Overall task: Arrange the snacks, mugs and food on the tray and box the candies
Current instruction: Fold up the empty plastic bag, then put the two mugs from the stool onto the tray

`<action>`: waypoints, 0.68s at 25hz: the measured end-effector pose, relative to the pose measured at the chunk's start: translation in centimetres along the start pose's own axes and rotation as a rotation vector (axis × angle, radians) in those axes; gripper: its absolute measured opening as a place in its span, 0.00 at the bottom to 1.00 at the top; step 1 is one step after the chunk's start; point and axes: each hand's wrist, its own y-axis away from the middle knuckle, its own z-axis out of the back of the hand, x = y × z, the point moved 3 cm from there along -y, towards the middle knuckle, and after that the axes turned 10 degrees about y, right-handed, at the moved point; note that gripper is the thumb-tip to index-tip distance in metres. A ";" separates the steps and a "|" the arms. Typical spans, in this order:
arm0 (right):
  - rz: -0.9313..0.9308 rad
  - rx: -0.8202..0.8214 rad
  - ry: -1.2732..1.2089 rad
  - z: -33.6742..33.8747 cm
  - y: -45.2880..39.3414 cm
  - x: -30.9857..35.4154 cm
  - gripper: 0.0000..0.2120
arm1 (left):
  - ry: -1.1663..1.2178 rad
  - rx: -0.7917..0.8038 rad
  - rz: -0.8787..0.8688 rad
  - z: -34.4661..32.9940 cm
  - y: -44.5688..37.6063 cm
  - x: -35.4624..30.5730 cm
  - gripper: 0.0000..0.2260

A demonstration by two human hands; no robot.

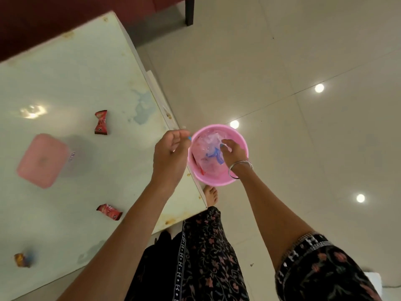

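Observation:
My left hand [170,149] is beside the table's right edge, and its curled fingertips pinch the near rim of a small pink bucket [243,137]. The bucket holds clear and blue-printed plastic wrappers [211,156]. My right hand [232,152], with a silver bangle at the wrist, reaches down into the bucket, its fingers spread over the wrappers. A closed pink box [42,160] lies on the pale glass table [76,68]. Two red-wrapped candies [101,122] [109,211] lie near it, and an orange-and-blue candy [22,260] sits at the near left.
The bucket hangs just off the table's right edge over a glossy tiled floor [303,61]. My bare foot [211,195] stands below it. A dark furniture leg [189,10] stands at the top. A dark red surface [43,22] borders the table's far side.

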 end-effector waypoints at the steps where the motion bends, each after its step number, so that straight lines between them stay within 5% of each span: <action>1: 0.034 -0.078 -0.042 1.1 1.1 1.1 0.15 | 0.000 -0.036 -0.001 0.5 0.4 -0.2 0.08; 11: 0.364 -0.303 -0.195 8.0 17.3 15.1 0.17 | 0.260 -0.200 0.077 7.1 7.0 -6.5 0.27; 17: 0.632 -0.256 -0.162 6.1 28.6 23.7 0.17 | 0.381 -0.403 -0.052 17.1 14.1 -9.6 0.17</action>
